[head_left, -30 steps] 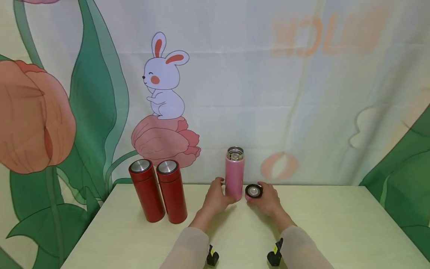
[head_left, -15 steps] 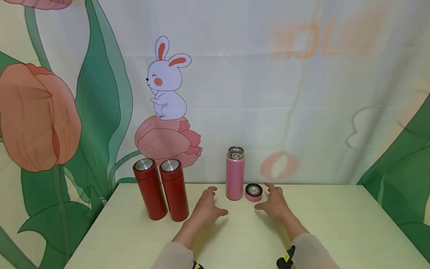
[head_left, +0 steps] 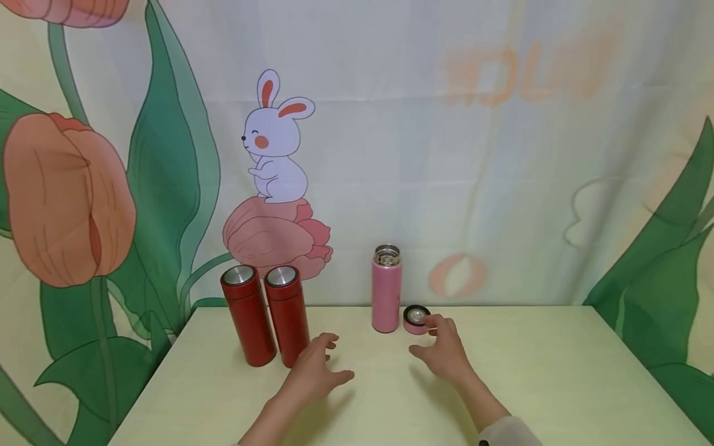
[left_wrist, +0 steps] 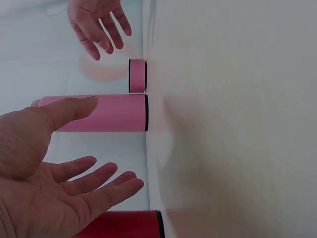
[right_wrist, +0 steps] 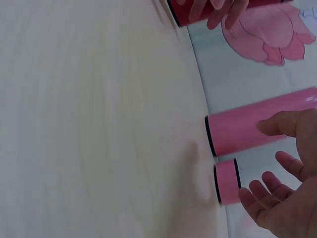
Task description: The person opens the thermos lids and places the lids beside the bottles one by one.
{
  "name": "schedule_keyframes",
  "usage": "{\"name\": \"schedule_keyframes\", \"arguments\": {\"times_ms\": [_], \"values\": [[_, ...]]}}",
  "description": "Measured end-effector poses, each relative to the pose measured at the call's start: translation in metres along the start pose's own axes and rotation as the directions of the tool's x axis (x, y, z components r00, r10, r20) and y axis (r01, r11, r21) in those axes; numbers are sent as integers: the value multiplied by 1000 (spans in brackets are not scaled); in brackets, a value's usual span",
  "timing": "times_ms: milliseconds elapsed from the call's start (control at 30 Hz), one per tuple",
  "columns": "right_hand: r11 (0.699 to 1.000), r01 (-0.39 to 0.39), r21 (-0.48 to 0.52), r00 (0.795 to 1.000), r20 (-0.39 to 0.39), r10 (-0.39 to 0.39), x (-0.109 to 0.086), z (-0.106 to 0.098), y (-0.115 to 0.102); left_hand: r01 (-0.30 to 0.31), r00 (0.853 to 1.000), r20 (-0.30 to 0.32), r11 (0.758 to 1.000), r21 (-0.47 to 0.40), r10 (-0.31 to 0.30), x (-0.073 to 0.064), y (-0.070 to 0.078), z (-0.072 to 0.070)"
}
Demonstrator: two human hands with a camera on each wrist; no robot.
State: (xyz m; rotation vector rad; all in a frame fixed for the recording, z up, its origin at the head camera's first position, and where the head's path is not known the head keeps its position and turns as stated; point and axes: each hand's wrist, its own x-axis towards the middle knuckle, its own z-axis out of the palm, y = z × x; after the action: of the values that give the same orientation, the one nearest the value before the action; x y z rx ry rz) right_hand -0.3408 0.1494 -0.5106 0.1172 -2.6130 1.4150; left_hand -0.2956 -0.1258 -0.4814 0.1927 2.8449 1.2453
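Note:
A pink thermos bottle stands upright near the back of the table, its steel mouth uncovered. Just right of it lies its pink lid, with the black-rimmed inside facing up. My right hand hovers in front of the lid, fingers spread and holding nothing; its fingertips overlap the lid in the head view. Farther left, my left hand is held in the air with thumb and fingers apart, beside the nearer of two red thermos bottles. Nothing is in its grasp.
The other red thermos bottle stands upright at the left, lidded like its neighbour. The pale table ends at a printed curtain close behind the pink bottle.
Both hands have let go: the left of the pink bottle, the right of the lid. My left hand has moved left and nearer to me, towards the red bottles; the right has drawn back slightly.

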Motion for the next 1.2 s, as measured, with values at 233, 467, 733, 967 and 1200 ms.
{"name": "schedule_keyframes", "arguments": {"times_ms": [233,467,733,967,1200], "values": [[995,64,79,997,34,-67,-16,25,-18,48,999,-13,999,-3,-48,-21,-15,-14],[981,110,157,979,151,-134,-28,49,-34,152,988,-28,988,3,-152,-31,-27,-29],[967,121,226,954,244,-177,-29,73,-46,210,973,-108,977,32,-206,-32,-40,-42],[963,91,254,933,316,-171,-25,87,-60,220,963,-169,975,42,-210,-30,-48,-50],[959,57,276,903,395,-167,-19,97,-74,211,964,-160,977,-24,-212,-20,-52,-51]]}}
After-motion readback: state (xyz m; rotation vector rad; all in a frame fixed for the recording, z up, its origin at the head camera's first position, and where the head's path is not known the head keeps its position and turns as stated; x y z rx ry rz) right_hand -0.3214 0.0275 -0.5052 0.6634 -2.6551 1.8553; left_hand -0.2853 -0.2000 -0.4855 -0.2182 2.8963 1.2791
